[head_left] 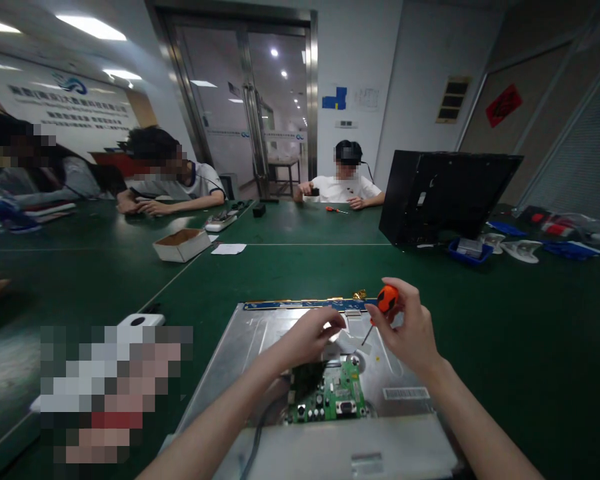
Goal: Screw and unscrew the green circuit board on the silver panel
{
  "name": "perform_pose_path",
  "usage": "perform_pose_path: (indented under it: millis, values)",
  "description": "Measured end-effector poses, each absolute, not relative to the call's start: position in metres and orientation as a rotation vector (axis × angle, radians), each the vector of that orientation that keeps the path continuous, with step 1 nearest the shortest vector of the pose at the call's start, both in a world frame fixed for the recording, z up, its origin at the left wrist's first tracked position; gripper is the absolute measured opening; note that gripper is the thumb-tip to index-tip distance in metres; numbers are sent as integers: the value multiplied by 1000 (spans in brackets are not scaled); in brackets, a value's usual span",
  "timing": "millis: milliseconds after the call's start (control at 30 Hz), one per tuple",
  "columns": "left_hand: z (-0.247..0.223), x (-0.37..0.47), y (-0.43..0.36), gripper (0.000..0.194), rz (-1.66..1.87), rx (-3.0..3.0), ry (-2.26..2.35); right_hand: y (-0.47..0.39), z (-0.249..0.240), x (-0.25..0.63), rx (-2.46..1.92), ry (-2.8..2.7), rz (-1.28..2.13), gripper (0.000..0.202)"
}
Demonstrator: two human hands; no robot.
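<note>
While screwdriver (388, 299) is pinched by handle in right hand (409, 327), tilted above metal panel (245, 343) toward near edge of tabletop (290, 270), left hand (316, 331) is curled, contents untellable; tip best kept clear of circuit board (351, 389).

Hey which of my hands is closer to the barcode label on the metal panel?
Right. Your right hand, holding the orange screwdriver, is just beyond the barcode label; your left hand is farther off, to the label's left, near the green circuit board.
</note>
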State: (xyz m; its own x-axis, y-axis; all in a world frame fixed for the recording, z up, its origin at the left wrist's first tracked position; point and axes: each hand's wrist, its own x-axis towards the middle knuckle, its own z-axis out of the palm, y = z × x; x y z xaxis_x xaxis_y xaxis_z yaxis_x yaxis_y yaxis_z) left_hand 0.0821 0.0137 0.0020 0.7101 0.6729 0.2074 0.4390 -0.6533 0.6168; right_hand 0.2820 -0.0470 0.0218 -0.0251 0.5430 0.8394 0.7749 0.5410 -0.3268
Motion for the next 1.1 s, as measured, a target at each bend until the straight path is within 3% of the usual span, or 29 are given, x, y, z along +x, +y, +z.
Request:
perform_pose_path:
  millis: [300,433,600,1100]
  values:
    - [12,49,38,6,210,2388,1127,-40,18,293,-1160,-1694,-217,35]
    - [7,54,33,17,251,2424,1138,-41,17,294,-1183,-1686,-187,34]
    - [-1,67,32,6,300,2478,1101,-41,16,296,-1209,-1691,-126,37]
    - [24,77,-14,10,478,2420,790,-48,12,309,-1250,-1619,-78,37]
